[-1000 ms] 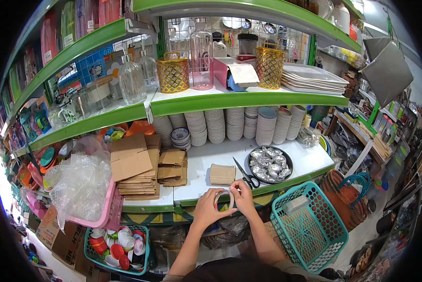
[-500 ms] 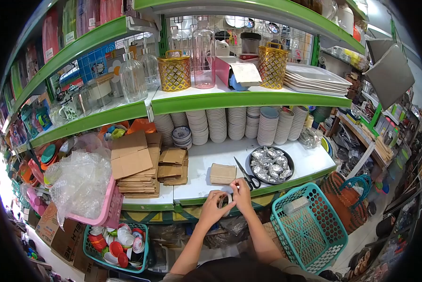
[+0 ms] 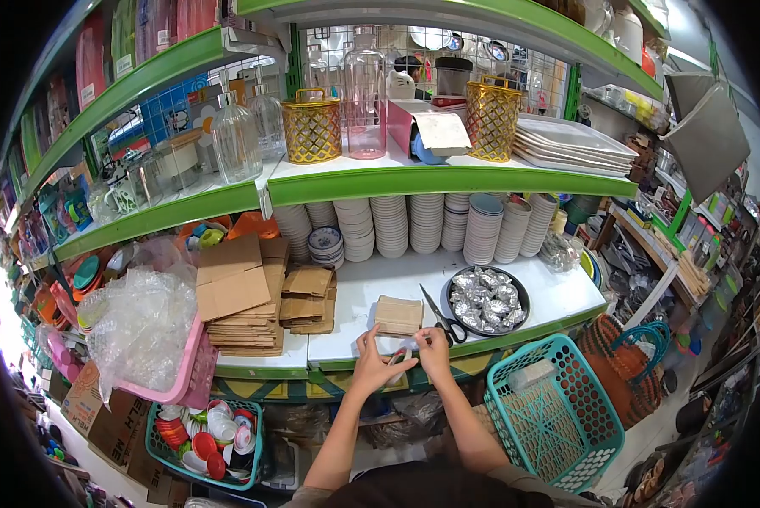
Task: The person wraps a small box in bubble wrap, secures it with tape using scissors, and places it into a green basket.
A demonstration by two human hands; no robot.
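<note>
My left hand [image 3: 373, 364] curls round a roll of clear tape [image 3: 400, 359] at the shelf's front edge, thumb on the near side. My right hand [image 3: 435, 357] is closed in a pinch just right of the roll, apparently on the tape's loose end, though the thin strip is hard to see. Just beyond my fingers a small folded cardboard piece [image 3: 399, 315] lies flat on the white shelf. Black-handled scissors [image 3: 453, 328] lie to its right, their blades pointing away. Beside them sits a dark round tray [image 3: 525, 306] of shiny silver-wrapped items.
Stacked cardboard [image 3: 243, 305] and bubble wrap [image 3: 143, 322] in a pink basket [image 3: 195, 372] are on the left. Rows of small bowls [image 3: 393, 227] line the back. A teal basket [image 3: 596, 398] stands low right, another basket [image 3: 257, 461] low left. A green-edged shelf [image 3: 448, 182] overhangs.
My left hand has tilted, its fingers reaching up to the near edge of the small cardboard piece. My right hand has come slightly lower, still pinched beside the roll.
</note>
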